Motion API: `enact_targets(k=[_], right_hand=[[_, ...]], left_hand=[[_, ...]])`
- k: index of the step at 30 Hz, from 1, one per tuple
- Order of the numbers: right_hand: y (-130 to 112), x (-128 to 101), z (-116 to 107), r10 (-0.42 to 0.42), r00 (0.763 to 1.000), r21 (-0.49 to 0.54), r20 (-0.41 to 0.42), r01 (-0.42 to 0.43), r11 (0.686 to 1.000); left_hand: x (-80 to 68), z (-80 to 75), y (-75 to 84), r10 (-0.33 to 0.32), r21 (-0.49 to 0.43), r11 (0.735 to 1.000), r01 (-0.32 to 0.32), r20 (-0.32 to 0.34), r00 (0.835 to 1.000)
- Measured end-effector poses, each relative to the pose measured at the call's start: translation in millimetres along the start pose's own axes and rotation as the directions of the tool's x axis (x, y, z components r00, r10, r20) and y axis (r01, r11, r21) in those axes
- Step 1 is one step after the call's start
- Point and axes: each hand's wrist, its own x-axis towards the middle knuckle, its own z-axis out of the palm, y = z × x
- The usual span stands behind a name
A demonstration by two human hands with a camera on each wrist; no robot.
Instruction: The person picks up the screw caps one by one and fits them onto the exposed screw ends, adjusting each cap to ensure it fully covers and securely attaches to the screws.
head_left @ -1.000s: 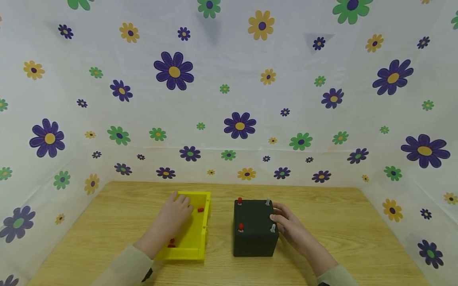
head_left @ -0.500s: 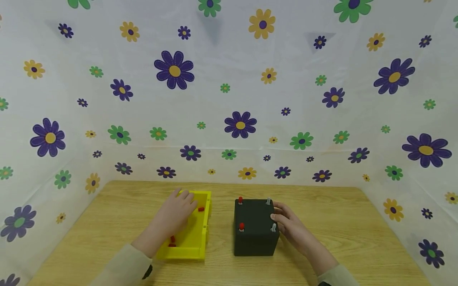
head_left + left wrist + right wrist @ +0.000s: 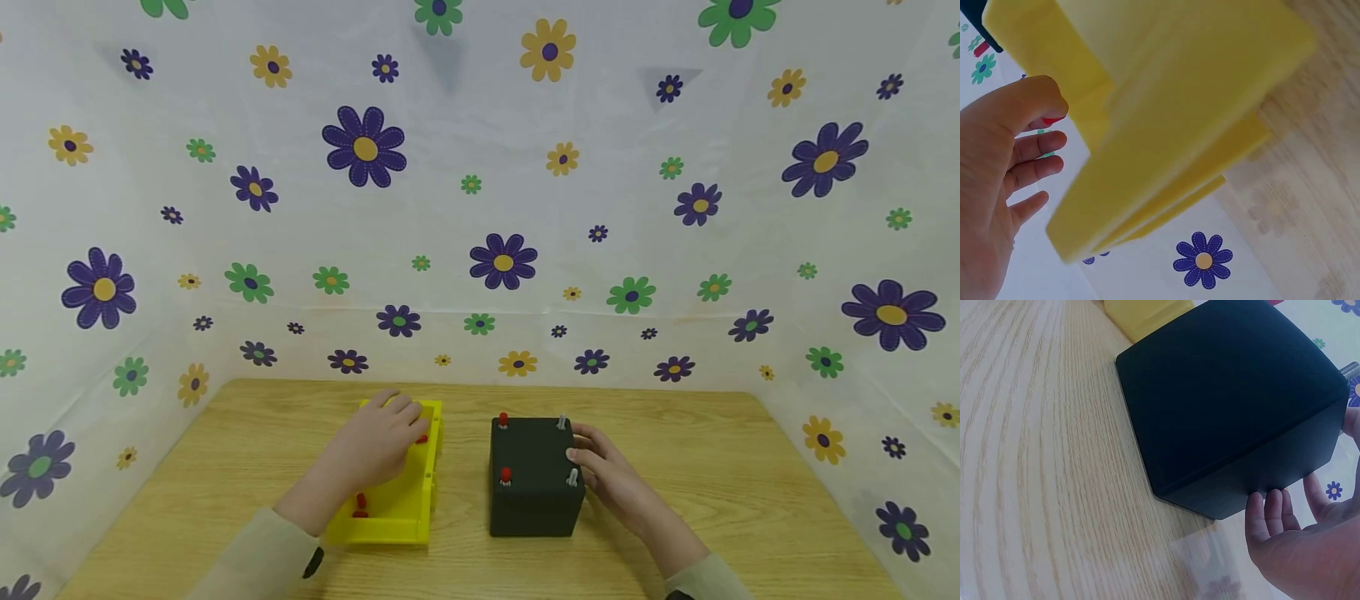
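- Left hand (image 3: 375, 446) is held over the far end of the yellow tray (image 3: 397, 521); a small red peg (image 3: 1052, 119) is pinched under its thumb, the other fingers loosely spread.
- More red pegs (image 3: 361, 502) are seen in the tray, beneath the wrist.
- Right hand (image 3: 609, 477) is laid, fingers straight, against the right side of the black box (image 3: 534, 483), to its left on the desk (image 3: 712, 467).

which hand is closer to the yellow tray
Left. The left hand reaches into the yellow tray over its far end, while the right hand rests against the right side of the black box, beyond the tray.
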Motion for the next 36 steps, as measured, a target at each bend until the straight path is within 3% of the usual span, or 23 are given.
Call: enact_targets(k=[10, 20, 36], right_hand=[[0, 1, 0, 0.006, 1.000, 0.005, -0.017, -0.006, 1.000], [0, 0, 1, 0.004, 1.000, 0.000, -0.018, -0.004, 1.000], [-1, 0, 1, 0.000, 1.000, 0.002, -0.013, 0.000, 1.000]], left_hand=[[5.0, -5.4, -2.0, 0.043, -0.047, 0.998, -0.047, -0.086, 0.995], [9.9, -6.4, -1.6, 0.050, -0.060, 0.997, -0.057, -0.112, 0.992], [23.2, -23.8, 7.6, 0.078, -0.061, 0.994, -0.089, -0.155, 0.985]])
